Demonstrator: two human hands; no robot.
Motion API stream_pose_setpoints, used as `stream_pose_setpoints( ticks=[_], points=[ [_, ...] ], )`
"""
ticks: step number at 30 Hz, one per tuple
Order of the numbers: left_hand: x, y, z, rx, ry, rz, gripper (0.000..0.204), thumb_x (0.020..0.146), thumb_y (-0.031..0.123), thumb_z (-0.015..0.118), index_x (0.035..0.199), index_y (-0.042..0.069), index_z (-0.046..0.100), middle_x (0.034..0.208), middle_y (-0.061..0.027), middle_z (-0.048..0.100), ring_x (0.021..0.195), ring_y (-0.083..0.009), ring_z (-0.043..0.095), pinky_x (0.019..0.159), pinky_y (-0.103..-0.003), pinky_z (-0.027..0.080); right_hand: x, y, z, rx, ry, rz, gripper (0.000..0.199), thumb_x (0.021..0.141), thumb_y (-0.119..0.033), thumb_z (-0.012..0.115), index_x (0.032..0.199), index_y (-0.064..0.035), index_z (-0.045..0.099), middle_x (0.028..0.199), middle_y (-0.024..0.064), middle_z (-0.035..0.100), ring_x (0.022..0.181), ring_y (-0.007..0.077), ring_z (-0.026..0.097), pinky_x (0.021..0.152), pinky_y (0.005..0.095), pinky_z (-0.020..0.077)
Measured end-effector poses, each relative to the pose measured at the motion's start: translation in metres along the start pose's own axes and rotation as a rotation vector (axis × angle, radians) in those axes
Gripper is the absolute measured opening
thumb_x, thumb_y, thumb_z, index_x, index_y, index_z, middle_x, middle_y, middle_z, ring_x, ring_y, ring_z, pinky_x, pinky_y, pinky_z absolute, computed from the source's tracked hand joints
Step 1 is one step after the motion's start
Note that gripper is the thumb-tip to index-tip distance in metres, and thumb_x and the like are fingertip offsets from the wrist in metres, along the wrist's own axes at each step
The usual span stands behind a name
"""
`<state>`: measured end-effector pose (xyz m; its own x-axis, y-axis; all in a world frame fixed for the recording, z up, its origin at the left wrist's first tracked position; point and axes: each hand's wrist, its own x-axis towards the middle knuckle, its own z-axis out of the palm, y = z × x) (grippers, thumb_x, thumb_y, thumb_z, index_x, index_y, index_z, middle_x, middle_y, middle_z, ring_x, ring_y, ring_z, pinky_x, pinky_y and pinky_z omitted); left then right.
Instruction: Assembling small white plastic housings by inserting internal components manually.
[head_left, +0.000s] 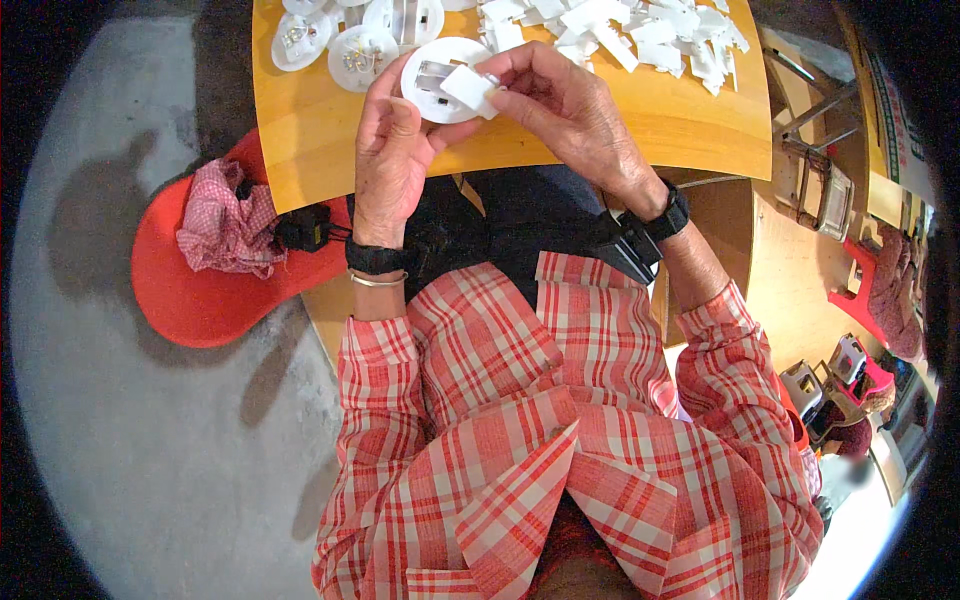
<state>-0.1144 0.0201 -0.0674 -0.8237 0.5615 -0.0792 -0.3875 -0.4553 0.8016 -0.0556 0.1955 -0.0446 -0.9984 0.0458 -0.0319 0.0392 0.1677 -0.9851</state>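
Wooden table (690,125), left hand (390,160) holding round white disc (435,85) face-up, right hand (570,105) pressing small white piece (468,90)

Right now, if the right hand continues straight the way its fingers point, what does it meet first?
The right hand points left, holding a small white piece against the round white disc in the left hand. It would likely meet that disc first.

Head camera looks steeply down, close above wooden table (690,120).
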Motion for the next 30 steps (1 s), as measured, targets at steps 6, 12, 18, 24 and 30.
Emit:
stream_pose_setpoints(
  ticks=[6,12,18,24,30],
  points=[
    [0.002,0.001,0.001,0.064,-0.012,-0.004,0.050,0.093,0.030,0.044,0.134,0.006,0.030,0.129,-0.0167,0.043,0.105,-0.0324,0.055,0.084,-0.043,0.052,0.003,0.004,-0.001,-0.126,0.153,-0.161,0.018,0.082,-0.012,0.062,0.099,-0.0056,0.063,0.083,0.0088,0.061,0.071,0.0159,0.058,0.066,0.0277,0.0484],
    [0.001,0.003,0.002,0.077,-0.031,-0.027,0.054,0.092,0.034,0.047,0.134,0.006,0.030,0.128,-0.0162,0.043,0.108,-0.0326,0.053,0.085,-0.045,0.052,0.011,-0.008,0.003,-0.215,0.223,-0.233,0.016,0.081,-0.013,0.061,0.093,-0.0047,0.065,0.082,0.0120,0.062,0.068,0.0202,0.060,0.062,0.0298,0.0484],
    [0.002,0.002,0.004,0.082,-0.012,-0.024,0.056,0.090,0.036,0.048,0.134,0.006,0.030,0.128,-0.0158,0.043,0.109,-0.0328,0.053,0.085,-0.045,0.052,0.016,-0.012,0.008,-0.265,0.296,-0.177,0.016,0.080,-0.017,0.060,0.090,-0.0049,0.065,0.075,0.0127,0.063,0.063,0.0236,0.061,0.058,0.0321,0.0485],
    [0.003,0.002,0.002,0.067,0.003,-0.037,0.054,0.090,0.035,0.048,0.133,0.006,0.031,0.128,-0.0151,0.043,0.108,-0.0328,0.053,0.083,-0.044,0.053,0.015,-0.016,0.013,-0.309,0.317,-0.116,0.016,0.079,-0.016,0.060,0.090,-0.0050,0.065,0.076,0.0128,0.063,0.063,0.0252,0.062,0.058,0.0336,0.0487],
    [0.003,0.002,0.004,0.072,0.012,-0.020,0.054,0.090,0.036,0.049,0.131,0.006,0.032,0.128,-0.0150,0.043,0.108,-0.0333,0.053,0.084,-0.046,0.053,0.015,-0.019,0.012,-0.378,0.292,-0.130,0.017,0.080,-0.018,0.059,0.089,-0.0049,0.065,0.076,0.0131,0.063,0.065,0.0273,0.062,0.059,0.0362,0.0481]
  ],
)
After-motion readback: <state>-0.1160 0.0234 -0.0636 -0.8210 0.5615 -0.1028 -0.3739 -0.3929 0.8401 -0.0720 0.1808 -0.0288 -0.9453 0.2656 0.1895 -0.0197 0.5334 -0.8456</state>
